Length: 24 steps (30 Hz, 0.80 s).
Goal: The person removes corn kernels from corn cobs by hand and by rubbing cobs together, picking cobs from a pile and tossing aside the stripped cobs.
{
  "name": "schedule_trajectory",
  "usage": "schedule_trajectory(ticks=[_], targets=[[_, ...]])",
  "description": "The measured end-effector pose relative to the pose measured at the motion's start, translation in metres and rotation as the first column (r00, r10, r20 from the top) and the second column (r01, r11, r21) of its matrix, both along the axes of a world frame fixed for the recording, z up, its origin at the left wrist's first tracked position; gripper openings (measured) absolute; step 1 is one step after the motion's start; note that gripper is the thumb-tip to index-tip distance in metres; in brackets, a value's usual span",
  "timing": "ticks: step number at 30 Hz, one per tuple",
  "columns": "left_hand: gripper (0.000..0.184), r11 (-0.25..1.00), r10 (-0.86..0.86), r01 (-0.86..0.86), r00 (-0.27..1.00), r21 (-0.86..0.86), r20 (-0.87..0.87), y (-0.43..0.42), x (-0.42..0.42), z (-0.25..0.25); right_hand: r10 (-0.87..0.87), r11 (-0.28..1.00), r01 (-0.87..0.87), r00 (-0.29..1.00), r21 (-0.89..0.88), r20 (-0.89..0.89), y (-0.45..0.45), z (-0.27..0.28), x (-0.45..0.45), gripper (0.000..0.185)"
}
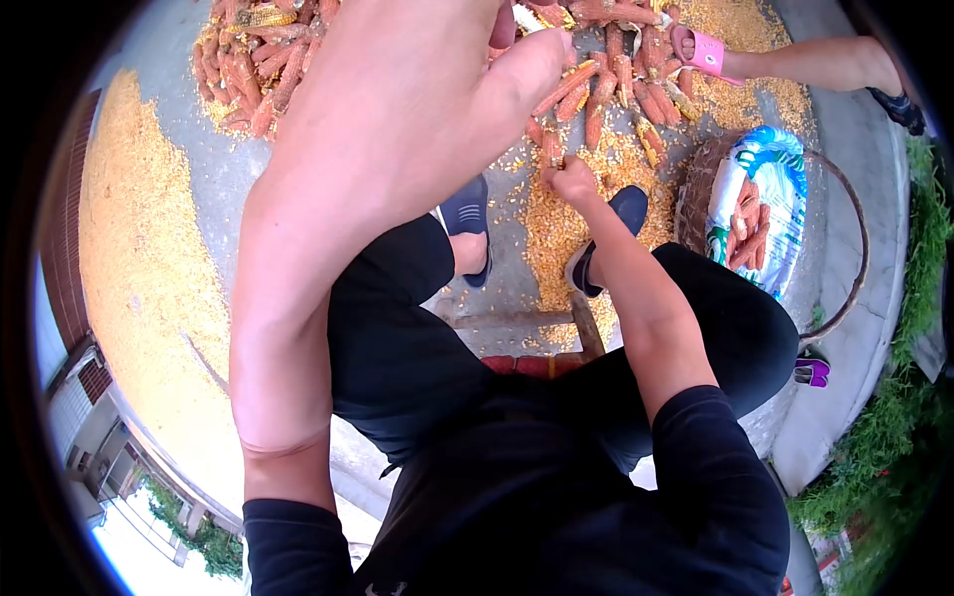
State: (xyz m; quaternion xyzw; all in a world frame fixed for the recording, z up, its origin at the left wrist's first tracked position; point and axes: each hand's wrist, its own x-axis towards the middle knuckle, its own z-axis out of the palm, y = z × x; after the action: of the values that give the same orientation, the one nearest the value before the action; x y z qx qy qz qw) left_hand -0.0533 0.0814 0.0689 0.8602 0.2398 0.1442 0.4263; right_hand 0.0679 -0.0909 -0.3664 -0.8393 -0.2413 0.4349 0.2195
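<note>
My left hand point(417, 99) is raised close to the camera, large across the top of the view. Its thumb points right; the other fingers are mostly hidden or cut off by the top edge. Lower down, my right hand point(573, 181) is closed, with a reddish corn cob point(553, 147) showing at its fingers. Under that hand, loose yellow kernels point(552, 243) cover the ground around my right shoe point(628, 209). Just beyond lies a pile of corn cobs point(600, 109), mostly stripped, a few with yellow kernels still on.
A lined basket point(785, 214) with a tall handle point(863, 219) stands at right, holding several cobs point(750, 233). Another person's foot in a pink sandal point(708, 52) rests by the pile. Kernels are spread widely at left point(149, 258). A wooden stool leg point(586, 323) shows between my legs.
</note>
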Motion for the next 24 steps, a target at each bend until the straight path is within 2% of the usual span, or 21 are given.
schedule_trajectory(ticks=[2,3,5,7,8,9,12,13,14,15,16,17,18,20,21,24], targets=[[0.015,0.996,0.02,-0.026,0.997,0.086,0.075,0.01,-0.002,-0.012,-0.197,0.949,0.275,0.898,0.152,-0.394,0.021,0.02,0.005,0.036],[0.016,0.994,0.059,-0.069,0.992,0.087,0.109,0.012,-0.003,-0.012,-0.212,0.899,0.363,0.851,0.246,-0.481,0.035,0.057,0.005,0.031],[0.021,0.985,0.106,-0.123,0.984,0.121,0.141,0.021,-0.002,-0.02,-0.148,0.861,0.344,0.874,0.375,-0.462,0.059,0.109,0.012,0.032],[0.025,0.968,0.132,-0.16,0.98,0.192,0.147,0.036,-0.002,-0.035,-0.1,0.811,0.323,0.898,0.488,-0.429,0.077,0.161,0.02,0.033],[0.027,0.973,0.206,-0.22,0.966,0.073,0.159,0.037,0.0,-0.037,-0.083,0.785,0.312,0.909,0.534,-0.409,0.083,0.19,0.022,0.034],[0.03,0.965,0.257,-0.262,0.958,0.028,0.126,0.041,0.001,-0.041,-0.065,0.758,0.297,0.921,0.58,-0.385,0.087,0.219,0.025,0.035],[0.038,0.931,0.343,-0.332,0.938,-0.153,0.051,0.048,0.001,-0.041,0.084,0.647,0.044,0.988,0.761,-0.129,0.088,0.306,0.024,0.037],[0.043,0.893,0.357,-0.347,0.934,-0.287,-0.02,0.044,0.0,-0.031,0.113,0.607,0.045,0.983,0.794,-0.143,0.083,0.334,0.018,0.044],[0.045,0.862,0.365,-0.342,0.931,-0.375,-0.01,0.04,0.002,-0.028,0.143,0.633,-0.001,0.983,0.774,-0.116,0.077,0.361,0.017,0.046],[0.044,0.846,0.302,-0.259,0.953,-0.465,0.019,0.037,0.003,-0.026,0.171,0.659,-0.043,0.981,0.751,-0.094,0.07,0.387,0.017,0.047],[0.044,0.819,0.238,-0.172,0.97,-0.547,0.051,0.034,0.006,-0.027,0.197,0.684,-0.081,0.977,0.725,-0.077,0.065,0.402,0.02,0.048],[0.044,0.731,0.143,-0.015,0.981,-0.682,0.132,0.033,0.01,-0.032,0.173,0.681,-0.142,0.984,0.719,0.031,0.061,0.403,0.024,0.047],[0.043,0.677,0.102,0.085,0.973,-0.731,0.208,0.022,0.012,-0.026,0.174,0.646,-0.174,0.982,0.743,0.078,0.057,0.401,0.027,0.048],[0.041,0.684,0.098,0.133,0.958,-0.718,0.27,0.008,0.019,-0.018,0.167,0.573,-0.232,0.972,0.786,0.166,0.049,0.398,0.034,0.049],[0.04,0.676,0.097,0.132,0.959,-0.725,0.265,0.005,0.023,-0.016,0.174,0.659,-0.337,0.938,0.672,0.299,0.04,0.412,0.032,0.05],[0.036,0.631,0.104,0.112,0.969,-0.767,0.226,0.003,0.026,-0.017,0.182,0.593,-0.399,0.912,0.7,0.367,0.031,0.407,0.022,0.049]])
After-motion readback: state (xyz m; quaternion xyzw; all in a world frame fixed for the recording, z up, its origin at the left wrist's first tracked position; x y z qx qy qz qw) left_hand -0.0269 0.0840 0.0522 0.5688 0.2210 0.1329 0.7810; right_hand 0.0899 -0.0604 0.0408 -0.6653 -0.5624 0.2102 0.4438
